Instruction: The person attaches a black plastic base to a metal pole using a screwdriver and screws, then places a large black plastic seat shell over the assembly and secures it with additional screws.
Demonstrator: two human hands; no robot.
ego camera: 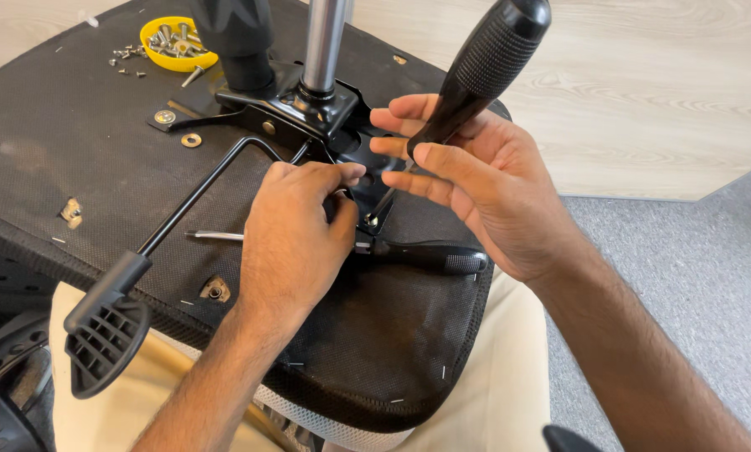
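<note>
Head view, right hand (484, 188) half-open, fingers loosely around screwdriver (476, 71); left hand (296, 234) curled, fingertips pinching at black bracket (308, 113)

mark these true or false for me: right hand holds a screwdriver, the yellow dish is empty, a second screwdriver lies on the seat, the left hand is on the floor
1. The right hand holds a screwdriver. True.
2. The yellow dish is empty. False: it holds screws.
3. A second screwdriver lies on the seat. True.
4. The left hand rests on the floor. False: it is on the seat, at the black metal plate.
</note>
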